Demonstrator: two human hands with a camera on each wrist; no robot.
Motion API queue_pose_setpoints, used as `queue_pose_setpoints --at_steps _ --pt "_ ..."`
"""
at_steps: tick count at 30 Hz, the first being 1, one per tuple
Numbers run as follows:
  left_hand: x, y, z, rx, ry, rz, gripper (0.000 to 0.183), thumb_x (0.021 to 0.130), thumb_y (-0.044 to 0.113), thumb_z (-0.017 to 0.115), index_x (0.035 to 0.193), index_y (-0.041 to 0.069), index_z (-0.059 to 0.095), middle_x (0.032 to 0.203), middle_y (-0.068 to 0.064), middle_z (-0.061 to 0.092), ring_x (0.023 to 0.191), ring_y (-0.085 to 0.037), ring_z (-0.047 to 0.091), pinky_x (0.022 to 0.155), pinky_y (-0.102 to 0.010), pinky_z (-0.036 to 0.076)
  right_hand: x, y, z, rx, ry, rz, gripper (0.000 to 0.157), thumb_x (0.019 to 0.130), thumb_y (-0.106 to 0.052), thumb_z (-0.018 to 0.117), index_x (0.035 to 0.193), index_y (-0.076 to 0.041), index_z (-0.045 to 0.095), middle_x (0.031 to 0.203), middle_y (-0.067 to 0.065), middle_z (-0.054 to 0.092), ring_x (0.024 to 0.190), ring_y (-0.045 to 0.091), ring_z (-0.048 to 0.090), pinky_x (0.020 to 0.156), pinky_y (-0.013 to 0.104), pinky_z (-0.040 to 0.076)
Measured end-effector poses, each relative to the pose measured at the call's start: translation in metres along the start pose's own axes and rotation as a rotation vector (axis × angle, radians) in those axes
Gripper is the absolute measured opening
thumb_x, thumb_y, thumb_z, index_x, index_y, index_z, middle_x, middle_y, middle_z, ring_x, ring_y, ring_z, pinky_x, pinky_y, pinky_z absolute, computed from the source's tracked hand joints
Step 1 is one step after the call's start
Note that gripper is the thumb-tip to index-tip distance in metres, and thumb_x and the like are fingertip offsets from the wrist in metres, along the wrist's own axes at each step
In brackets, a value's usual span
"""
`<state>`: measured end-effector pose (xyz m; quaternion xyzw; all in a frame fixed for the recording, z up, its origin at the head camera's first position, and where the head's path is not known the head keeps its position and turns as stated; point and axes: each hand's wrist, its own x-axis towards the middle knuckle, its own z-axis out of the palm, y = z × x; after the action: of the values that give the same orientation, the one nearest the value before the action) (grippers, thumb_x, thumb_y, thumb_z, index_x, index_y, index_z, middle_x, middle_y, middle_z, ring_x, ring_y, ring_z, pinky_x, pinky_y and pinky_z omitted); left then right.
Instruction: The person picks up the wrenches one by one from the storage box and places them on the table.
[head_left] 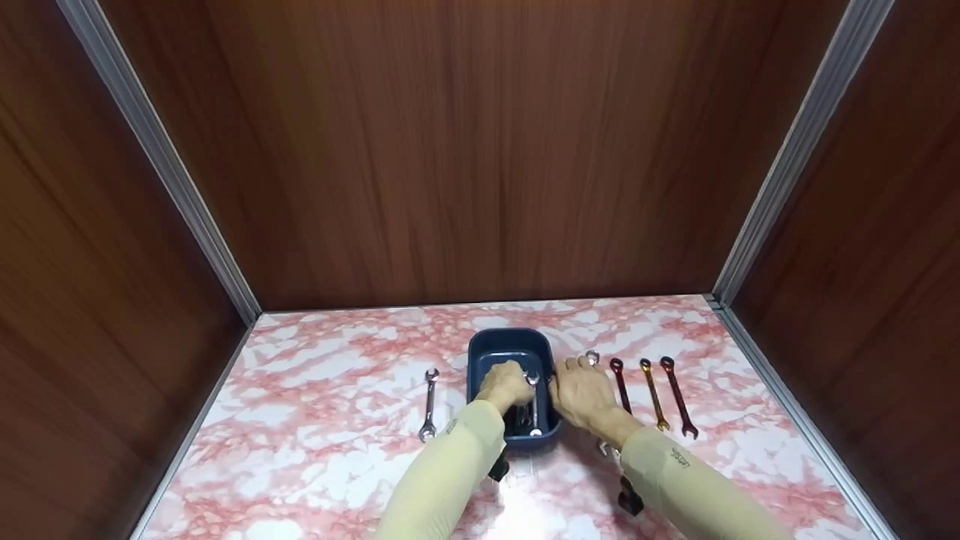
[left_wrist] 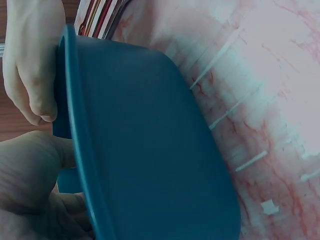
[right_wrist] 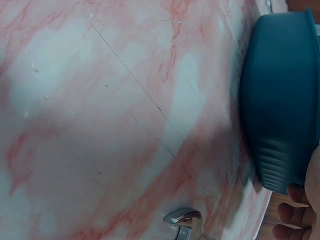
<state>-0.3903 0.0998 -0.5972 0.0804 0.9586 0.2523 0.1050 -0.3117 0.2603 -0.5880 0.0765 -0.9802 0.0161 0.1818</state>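
A dark blue plastic bin (head_left: 512, 444) stands on the table with several silver wrenches (head_left: 535, 412) in it. My left hand (head_left: 506, 386) reaches down inside, beside the wrenches, with the fingers bent. In the left wrist view the wall of the bin (left_wrist: 145, 135) hides its fingertips, and I cannot tell if they hold a wrench. At the bin's right side, my right hand (head_left: 583, 394) holds the rim. The right wrist view shows its fingers (right_wrist: 295, 215) bent at the outside of the bin (right_wrist: 280, 100).
Left of the bin lies one silver wrench (head_left: 430, 405). On the right a dark red wrench (head_left: 621, 382), a gold wrench (head_left: 655, 395) and another red wrench (head_left: 679, 397) lie side by side. My right arm partly covers a silver wrench (head_left: 592, 357). Wooden walls (head_left: 480, 150) enclose the table.
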Motion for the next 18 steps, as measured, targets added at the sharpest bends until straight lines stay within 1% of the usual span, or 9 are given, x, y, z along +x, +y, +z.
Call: queue_pose_setpoints --at_steps 4,5,7,9,12,15,18 --pt "-0.019 0.013 -0.013 -0.026 0.002 -0.015 0.031 0.088 0.028 0.086 0.110 0.006 0.081 0.114 -0.020 0.083 0.107 -0.038 0.080 0.096 -0.052 0.066 0.001 0.000 -0.001 -0.012 -0.037 0.006 0.033 0.110 -0.031 0.062 0.116 0.001 0.070 0.107 0.023 0.074 0.108 0.044 0.070 0.091 0.059 0.059" --pt "-0.021 0.014 -0.014 -0.031 0.007 -0.020 0.030 0.088 0.027 0.086 0.109 0.006 0.081 0.114 -0.020 0.083 0.107 -0.038 0.080 0.097 -0.053 0.065 0.002 0.000 -0.002 -0.011 -0.049 0.009 0.034 0.110 -0.031 0.061 0.116 0.001 0.070 0.108 0.023 0.074 0.109 0.044 0.070 0.092 0.059 0.059" --pt "-0.030 0.019 -0.020 -0.049 0.005 -0.030 0.030 0.089 0.025 0.088 0.109 0.003 0.081 0.117 -0.022 0.082 0.109 -0.038 0.080 0.099 -0.054 0.065 0.002 0.000 -0.002 -0.014 -0.065 0.011 0.034 0.111 -0.032 0.060 0.118 0.001 0.070 0.110 0.024 0.074 0.110 0.044 0.070 0.094 0.059 0.059" --pt "-0.030 0.020 -0.018 -0.041 0.016 -0.041 0.030 0.091 0.027 0.088 0.108 0.003 0.081 0.118 -0.022 0.082 0.110 -0.038 0.080 0.100 -0.054 0.065 0.002 0.000 -0.002 -0.020 -0.070 0.012 0.034 0.111 -0.032 0.060 0.118 0.000 0.069 0.110 0.023 0.074 0.110 0.044 0.069 0.095 0.059 0.059" --pt "-0.029 0.019 -0.014 -0.021 0.035 -0.036 0.031 0.091 0.029 0.089 0.106 0.003 0.082 0.117 -0.021 0.083 0.109 -0.037 0.080 0.099 -0.053 0.065 0.001 0.001 -0.002 -0.026 -0.069 0.011 0.034 0.111 -0.032 0.060 0.117 0.000 0.069 0.109 0.023 0.073 0.110 0.044 0.069 0.094 0.059 0.058" --pt "-0.027 0.019 -0.011 -0.017 0.048 -0.028 0.031 0.089 0.027 0.090 0.105 0.002 0.082 0.116 -0.022 0.083 0.109 -0.038 0.081 0.098 -0.054 0.065 0.001 0.001 -0.002 -0.021 -0.070 0.012 0.034 0.112 -0.032 0.059 0.116 0.000 0.068 0.109 0.023 0.073 0.109 0.043 0.069 0.094 0.059 0.057" --pt "-0.025 0.018 -0.008 -0.025 0.052 -0.027 0.030 0.089 0.025 0.090 0.105 0.001 0.082 0.116 -0.024 0.083 0.110 -0.040 0.080 0.099 -0.055 0.065 0.001 0.000 -0.002 -0.009 -0.080 0.018 0.034 0.112 -0.032 0.058 0.117 0.000 0.067 0.112 0.023 0.073 0.112 0.044 0.069 0.097 0.060 0.056"
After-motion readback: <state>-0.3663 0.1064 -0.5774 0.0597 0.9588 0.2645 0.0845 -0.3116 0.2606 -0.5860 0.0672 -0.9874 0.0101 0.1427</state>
